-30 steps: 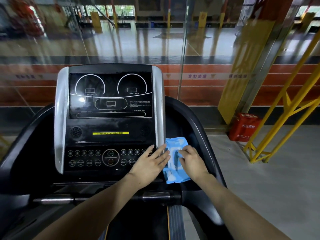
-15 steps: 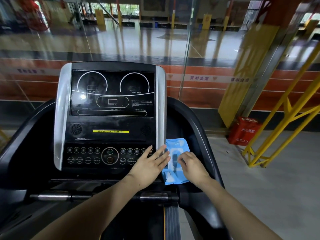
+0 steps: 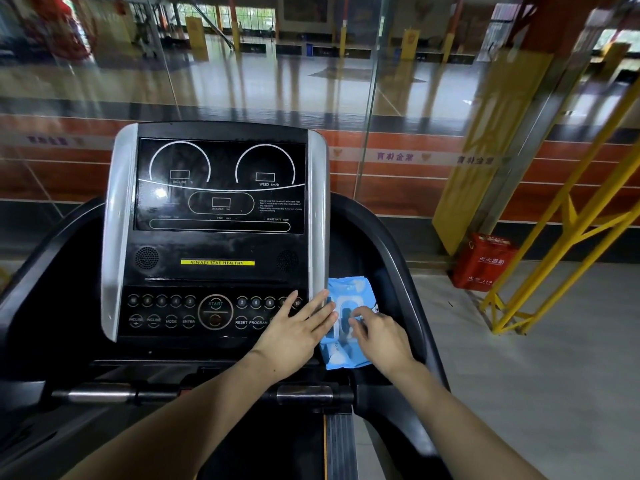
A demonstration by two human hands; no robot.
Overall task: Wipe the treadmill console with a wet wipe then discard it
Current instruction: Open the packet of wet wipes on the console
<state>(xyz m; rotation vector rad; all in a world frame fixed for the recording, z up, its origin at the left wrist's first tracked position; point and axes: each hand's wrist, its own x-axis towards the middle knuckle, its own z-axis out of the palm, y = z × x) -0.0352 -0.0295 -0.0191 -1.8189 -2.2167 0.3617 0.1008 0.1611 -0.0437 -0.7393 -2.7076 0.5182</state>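
The black treadmill console (image 3: 218, 237) with silver side trims stands in front of me, its screen dark. A blue wet wipe pack (image 3: 349, 292) lies in the side tray just right of the console's button panel. My left hand (image 3: 294, 334) lies flat with straight fingers across the console's lower right corner, fingertips pressing the pack's left edge. My right hand (image 3: 381, 334) rests on the pack with curled fingers pinching at the white flap in its middle. No loose wipe is visible.
A horizontal handlebar (image 3: 194, 393) runs below the console. Curved black side arms (image 3: 388, 244) flank it. A glass wall stands behind. To the right are a red box (image 3: 483, 261) on the floor and a yellow metal frame (image 3: 568, 237).
My right hand's fingertips have crept slightly up the pack onto its flap. My left hand has stayed in place, holding the pack down.
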